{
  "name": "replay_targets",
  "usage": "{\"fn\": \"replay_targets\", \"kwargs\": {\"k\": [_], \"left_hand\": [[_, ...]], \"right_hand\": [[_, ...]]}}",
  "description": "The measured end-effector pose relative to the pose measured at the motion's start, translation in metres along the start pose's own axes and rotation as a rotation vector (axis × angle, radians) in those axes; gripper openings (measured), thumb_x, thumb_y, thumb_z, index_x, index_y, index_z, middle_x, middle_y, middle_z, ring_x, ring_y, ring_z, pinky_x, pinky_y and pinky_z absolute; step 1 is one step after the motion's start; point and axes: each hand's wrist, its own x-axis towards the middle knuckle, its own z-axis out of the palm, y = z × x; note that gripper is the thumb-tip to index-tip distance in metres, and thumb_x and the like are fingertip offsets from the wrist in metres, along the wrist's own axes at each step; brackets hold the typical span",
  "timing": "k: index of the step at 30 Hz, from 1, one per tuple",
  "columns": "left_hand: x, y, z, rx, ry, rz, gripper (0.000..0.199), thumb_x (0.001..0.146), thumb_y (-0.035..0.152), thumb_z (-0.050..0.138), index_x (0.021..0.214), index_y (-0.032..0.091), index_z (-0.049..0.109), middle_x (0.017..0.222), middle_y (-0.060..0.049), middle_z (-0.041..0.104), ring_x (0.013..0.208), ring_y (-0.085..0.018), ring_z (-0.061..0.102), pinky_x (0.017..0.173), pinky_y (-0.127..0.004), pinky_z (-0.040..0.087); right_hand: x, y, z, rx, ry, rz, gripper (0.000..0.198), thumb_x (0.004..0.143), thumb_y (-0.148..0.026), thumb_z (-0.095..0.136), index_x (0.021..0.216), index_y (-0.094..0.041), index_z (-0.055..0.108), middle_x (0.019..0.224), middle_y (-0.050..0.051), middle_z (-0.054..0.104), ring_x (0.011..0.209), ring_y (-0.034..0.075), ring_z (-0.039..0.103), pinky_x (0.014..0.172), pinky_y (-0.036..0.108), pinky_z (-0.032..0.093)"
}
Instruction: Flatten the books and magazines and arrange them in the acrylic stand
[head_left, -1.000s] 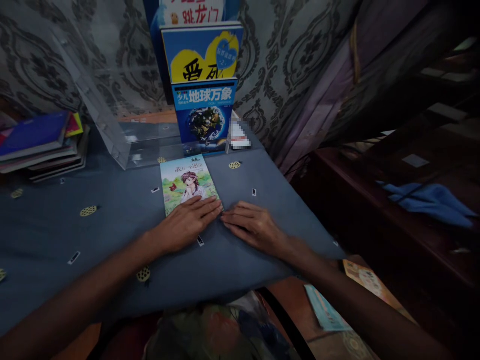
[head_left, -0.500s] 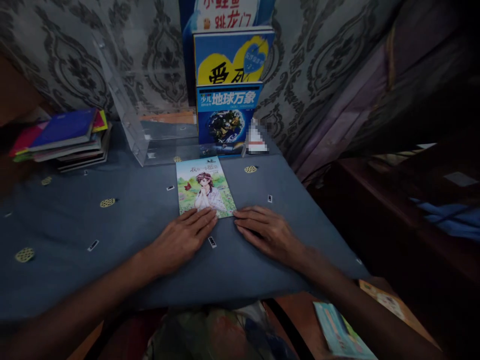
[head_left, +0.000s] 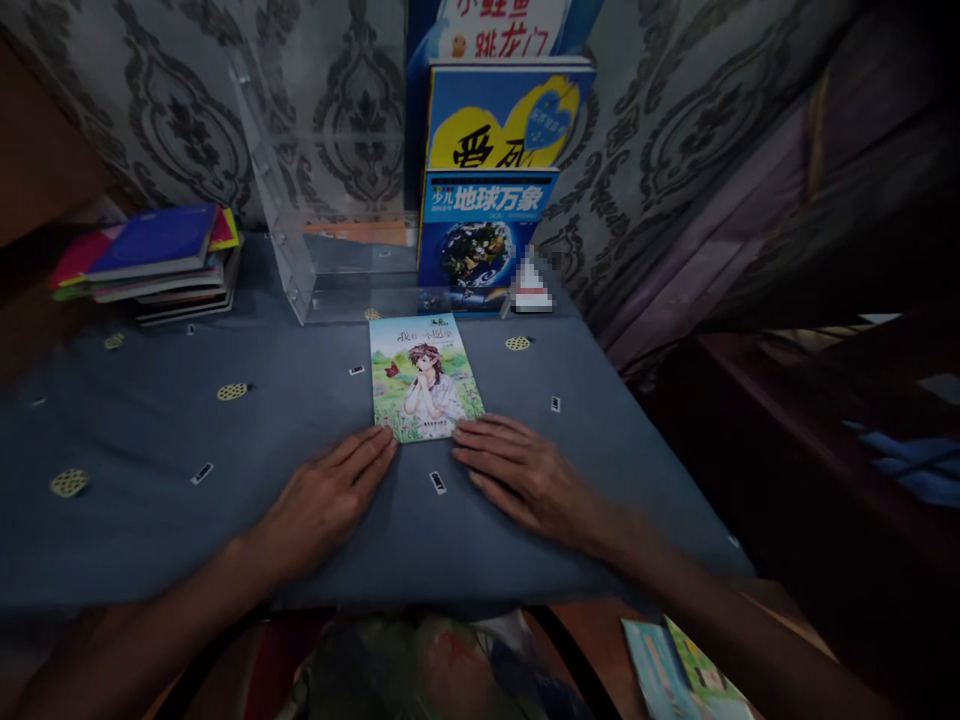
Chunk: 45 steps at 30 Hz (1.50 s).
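Observation:
A thin book with a drawn figure and a green meadow on its cover lies face up on the grey-blue tablecloth. My left hand rests flat, its fingertips at the book's near left corner. At the near right corner, the fingertips of my right hand touch the cover's edge, the palm low over the cloth. Both hands have their fingers stretched out, and neither grips anything. Behind the book stands a clear acrylic rack.
In the rack's right side stand upright books, among them a blue one with a globe and a yellow-and-blue one. A stack of books lies at the back left. More books lie below the table's front right edge.
My left hand has slid left off the cover to the book's near left corner. My right hand has shifted onto the near right corner. The camera view has turned slightly left.

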Motion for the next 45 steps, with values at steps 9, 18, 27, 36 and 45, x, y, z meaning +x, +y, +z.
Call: {"fn": "replay_targets", "kwargs": {"k": [9,18,27,36,45], "left_hand": [[0.003,0.002,0.003,-0.001,0.060,-0.008,0.040,0.097,0.007,0.039,0.132,0.005,0.058,0.130,-0.018,0.067,0.124,-0.026,0.063,0.095,-0.036,0.059],[0.003,0.004,0.009,-0.035,0.114,-0.036,0.042,0.094,0.004,0.042,0.133,0.006,0.058,0.127,-0.017,0.069,0.121,-0.026,0.065,0.096,-0.038,0.060],[0.000,0.004,0.009,-0.012,0.077,-0.041,0.045,0.096,0.005,0.040,0.139,0.008,0.053,0.138,-0.015,0.064,0.128,-0.025,0.061,0.099,-0.037,0.058],[0.001,0.006,0.010,-0.026,0.094,-0.059,0.044,0.098,0.009,0.039,0.140,0.010,0.053,0.137,-0.015,0.064,0.127,-0.025,0.062,0.098,-0.038,0.060],[0.002,0.006,0.007,-0.051,0.095,-0.063,0.045,0.098,0.008,0.040,0.140,0.010,0.054,0.136,-0.016,0.065,0.128,-0.025,0.062,0.098,-0.038,0.060]], "right_hand": [[0.050,-0.004,0.012,0.226,-0.299,0.011,0.056,0.108,-0.045,0.033,0.158,-0.020,0.031,0.159,0.010,0.043,0.149,0.019,0.036,0.126,0.045,0.027],[0.107,0.032,0.031,0.254,-0.414,-0.041,0.055,0.108,-0.045,0.031,0.155,-0.017,0.038,0.163,0.009,0.036,0.153,0.018,0.025,0.128,0.041,0.017],[0.155,0.083,0.051,0.083,-0.361,-0.020,0.055,0.107,-0.044,0.033,0.155,-0.018,0.037,0.165,0.010,0.030,0.154,0.021,0.022,0.127,0.045,0.019],[0.156,0.096,0.052,-0.064,-0.256,0.166,0.060,0.106,-0.048,0.033,0.154,-0.012,0.039,0.163,0.015,0.032,0.153,0.024,0.026,0.126,0.045,0.023],[0.115,0.112,0.038,-0.076,-0.172,0.337,0.066,0.104,-0.052,0.031,0.152,-0.007,0.041,0.161,0.019,0.035,0.152,0.028,0.028,0.125,0.050,0.024]]}}
